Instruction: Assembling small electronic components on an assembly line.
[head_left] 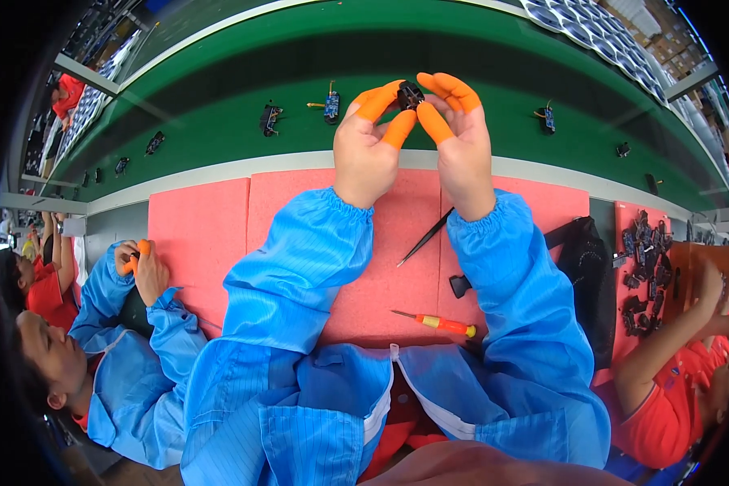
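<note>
Both my hands, with orange finger covers on, are raised over the near edge of the green belt. Between their fingertips is a small black part (pixel 410 95), like a little housing; its details are too small to make out. My left hand (pixel 368 150) pinches it from the left with thumb and fingers. From the right, the thumb and fingers of my right hand (pixel 466 142) close on it too. Below them, black tweezers (pixel 424 241) lie on the pink foam mat (pixel 381 296). Nearer to me lies a screwdriver (pixel 436 322) with a yellow and red handle.
Small circuit assemblies (pixel 331 106) sit spaced along the green belt (pixel 219 134). A small black piece (pixel 460 285) and a black bag-like thing (pixel 585 279) lie by my right forearm. Further right is a pile of black parts (pixel 645 259). Co-workers sit on both sides.
</note>
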Demonstrator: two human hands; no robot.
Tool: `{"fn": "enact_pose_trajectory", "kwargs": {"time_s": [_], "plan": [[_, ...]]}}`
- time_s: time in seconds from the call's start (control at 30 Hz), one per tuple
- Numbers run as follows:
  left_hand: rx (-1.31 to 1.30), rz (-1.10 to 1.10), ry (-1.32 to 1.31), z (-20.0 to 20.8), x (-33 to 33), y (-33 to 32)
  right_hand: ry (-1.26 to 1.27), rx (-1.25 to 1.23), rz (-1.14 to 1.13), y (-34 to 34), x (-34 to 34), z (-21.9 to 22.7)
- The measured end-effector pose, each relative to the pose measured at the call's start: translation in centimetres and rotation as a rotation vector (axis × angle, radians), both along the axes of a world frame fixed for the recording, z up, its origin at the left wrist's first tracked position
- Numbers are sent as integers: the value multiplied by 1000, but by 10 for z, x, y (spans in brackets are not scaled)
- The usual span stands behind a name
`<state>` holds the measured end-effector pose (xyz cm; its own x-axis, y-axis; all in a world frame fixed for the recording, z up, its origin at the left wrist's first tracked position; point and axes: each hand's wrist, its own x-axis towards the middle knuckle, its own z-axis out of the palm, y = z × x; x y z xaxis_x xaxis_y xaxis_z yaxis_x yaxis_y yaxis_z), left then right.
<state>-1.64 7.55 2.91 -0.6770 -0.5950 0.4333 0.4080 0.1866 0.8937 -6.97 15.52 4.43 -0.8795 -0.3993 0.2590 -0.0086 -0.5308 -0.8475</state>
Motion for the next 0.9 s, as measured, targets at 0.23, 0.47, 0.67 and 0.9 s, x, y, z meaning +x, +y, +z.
{"fn": "enact_pose_trajectory", "kwargs": {"time_s": [0.23, 0.47, 0.67, 0.9], "plan": [[-86, -42, -22, 2, 2, -1, 13, 4, 181, 5, -8, -11], [305, -219, -26, 3, 2, 7, -124, 33, 224, 8, -13, -13], [594, -367, -75, 18, 4, 3, -282, -141, 423, 15, -27, -9], [574, -368, -99, 16, 4, 0, -224, -68, 422, 15, -28, -12]]}}
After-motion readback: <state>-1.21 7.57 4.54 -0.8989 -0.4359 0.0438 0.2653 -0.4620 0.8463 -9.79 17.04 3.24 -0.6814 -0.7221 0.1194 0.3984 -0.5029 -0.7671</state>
